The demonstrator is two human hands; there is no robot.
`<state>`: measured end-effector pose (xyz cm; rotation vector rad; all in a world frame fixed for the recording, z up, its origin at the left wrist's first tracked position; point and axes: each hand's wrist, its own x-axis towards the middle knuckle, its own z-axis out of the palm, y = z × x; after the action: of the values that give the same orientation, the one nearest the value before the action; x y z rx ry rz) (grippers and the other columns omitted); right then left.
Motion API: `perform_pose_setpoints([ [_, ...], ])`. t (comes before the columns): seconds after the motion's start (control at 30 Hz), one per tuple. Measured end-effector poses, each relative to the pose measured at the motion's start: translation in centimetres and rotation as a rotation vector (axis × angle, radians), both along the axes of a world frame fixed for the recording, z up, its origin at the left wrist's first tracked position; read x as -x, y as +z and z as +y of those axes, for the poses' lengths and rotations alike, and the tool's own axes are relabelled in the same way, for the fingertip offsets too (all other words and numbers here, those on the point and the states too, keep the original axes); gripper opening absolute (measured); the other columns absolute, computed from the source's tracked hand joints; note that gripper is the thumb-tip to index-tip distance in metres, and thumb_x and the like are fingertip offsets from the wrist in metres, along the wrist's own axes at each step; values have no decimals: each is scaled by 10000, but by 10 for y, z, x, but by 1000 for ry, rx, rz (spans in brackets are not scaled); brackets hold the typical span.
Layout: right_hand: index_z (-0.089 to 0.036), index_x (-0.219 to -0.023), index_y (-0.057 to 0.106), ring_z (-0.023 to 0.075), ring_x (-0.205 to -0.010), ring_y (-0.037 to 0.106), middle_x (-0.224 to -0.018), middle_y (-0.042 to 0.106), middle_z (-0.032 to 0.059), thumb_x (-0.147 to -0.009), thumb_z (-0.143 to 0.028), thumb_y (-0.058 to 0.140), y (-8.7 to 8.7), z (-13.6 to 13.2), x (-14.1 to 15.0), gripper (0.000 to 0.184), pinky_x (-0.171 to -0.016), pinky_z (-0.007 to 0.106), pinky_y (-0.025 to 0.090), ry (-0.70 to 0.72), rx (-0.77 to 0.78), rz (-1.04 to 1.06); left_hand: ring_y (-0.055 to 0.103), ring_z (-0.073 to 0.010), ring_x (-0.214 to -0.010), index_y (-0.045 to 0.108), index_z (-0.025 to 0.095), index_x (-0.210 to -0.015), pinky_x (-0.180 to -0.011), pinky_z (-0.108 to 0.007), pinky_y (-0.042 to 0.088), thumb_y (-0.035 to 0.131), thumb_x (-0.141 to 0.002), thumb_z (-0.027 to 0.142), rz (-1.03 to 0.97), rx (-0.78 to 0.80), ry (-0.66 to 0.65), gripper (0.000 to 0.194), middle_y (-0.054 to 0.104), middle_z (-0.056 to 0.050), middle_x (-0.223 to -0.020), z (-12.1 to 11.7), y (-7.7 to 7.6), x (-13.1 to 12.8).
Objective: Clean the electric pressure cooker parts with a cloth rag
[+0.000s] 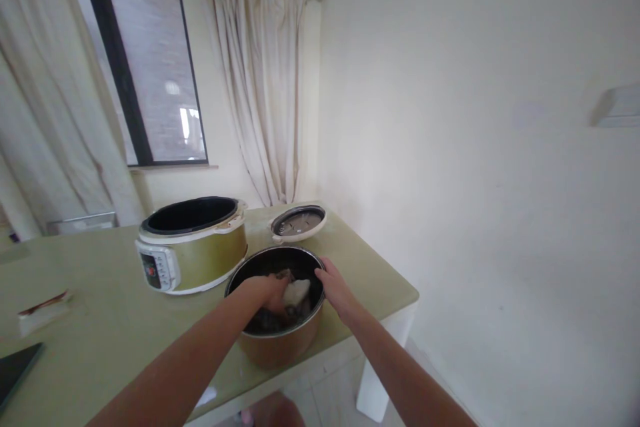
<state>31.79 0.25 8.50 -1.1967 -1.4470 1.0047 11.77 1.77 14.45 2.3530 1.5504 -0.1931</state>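
A brown inner pot [283, 347] with a dark inside stands near the front edge of the table. My left hand [273, 290] reaches down inside it, closed on a crumpled white cloth [297, 291]; some of its fingers are hidden. My right hand [334, 283] grips the pot's right rim, thumb toward the inside. Behind and to the left stands the green and white electric cooker [215, 253], uncovered, with a control panel on its front. Its round lid [300, 221] lies underside up behind the pot.
The pale green table [125, 327] ends close to the pot at the front and right. At left lie a small white item with a brown edge [44, 310] and a dark flat object [17, 370]. A wall [475, 180] rises at right; curtains [265, 80] hang behind.
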Motion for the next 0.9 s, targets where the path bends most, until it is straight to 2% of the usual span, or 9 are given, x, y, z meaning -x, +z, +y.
perform_pose_setpoints([
  [0.07, -194, -1193, 661, 251, -1234, 622, -1251, 720, 87, -836, -256, 479, 4, 1, 2, 405, -1114, 401, 453, -25, -9, -49, 645, -504, -1280, 583, 227, -1504, -1017, -595, 537, 938, -449, 461, 11, 50, -63, 1137, 553, -273, -1556, 6, -7, -13],
  [0.1, -188, -1202, 658, 250, -1230, 623, -1251, 719, 90, -830, -236, 471, 8, 2, 2, 419, -1116, 396, 447, -27, -4, -81, 670, -471, -1253, 628, 245, -1450, -1013, -565, 545, 911, -501, 434, 8, 90, -106, 1008, 602, -231, -1522, 8, -9, -18],
  [0.17, -177, -1219, 651, 250, -1220, 628, -1253, 717, 100, -825, -197, 454, 15, 3, 0, 440, -1100, 390, 451, -24, 14, -164, 744, -388, -1088, 740, 243, -1243, -937, -488, 582, 831, -617, 407, -52, 176, -185, 653, 765, -145, -1274, 9, -11, -23],
  [0.23, -158, -1223, 649, 260, -1217, 632, -1252, 716, 123, -824, -166, 447, 20, 4, -3, 447, -1075, 386, 460, -11, 29, -268, 761, -338, -917, 779, 235, -1059, -840, -444, 599, 794, -650, 393, -85, 260, -187, 439, 809, -85, -1004, 8, -7, -21],
  [0.4, -149, -1227, 660, 286, -1176, 662, -1229, 734, 145, -830, -147, 483, 29, 9, -8, 435, -990, 367, 489, 49, 25, -467, 723, -311, -697, 806, 268, -866, -727, -463, 597, 910, -500, 374, 132, 381, -143, 395, 774, -43, -763, 1, 8, -1],
  [0.5, -155, -1235, 662, 281, -1162, 673, -1226, 739, 141, -848, -141, 491, 34, 14, -7, 423, -953, 343, 494, 88, 16, -590, 712, -323, -690, 787, 231, -699, -732, -484, 588, 912, -566, 354, 345, 138, -177, 220, 739, -87, -671, -6, 14, 7],
  [0.63, -160, -1231, 659, 276, -1122, 685, -1172, 750, 137, -862, -127, 499, 39, 21, -3, 403, -912, 330, 500, 112, 1, -688, 697, -431, -1040, 822, 171, -843, -908, -620, 517, 758, -789, 202, 378, -231, -115, 90, 781, -219, -984, -9, 29, 16],
  [0.77, -181, -1178, 682, 270, -1000, 707, -1095, 761, 126, -834, -132, 545, 43, 23, 1, 374, -833, 327, 522, 111, 15, -686, 526, -432, -1345, 796, 245, -1133, -987, -615, 499, 553, -914, 85, 321, -498, -135, 364, 642, -185, -1431, -6, 55, 30],
  [0.9, -174, -1103, 703, 265, -970, 710, -1057, 759, 110, -802, -119, 558, 46, 19, 9, 339, -830, 336, 542, 132, -7, -644, 529, -376, -1313, 630, 293, -1415, -872, -479, 587, 478, -891, 5, 289, -635, -141, 617, 522, -166, -1528, 0, 61, 36],
])
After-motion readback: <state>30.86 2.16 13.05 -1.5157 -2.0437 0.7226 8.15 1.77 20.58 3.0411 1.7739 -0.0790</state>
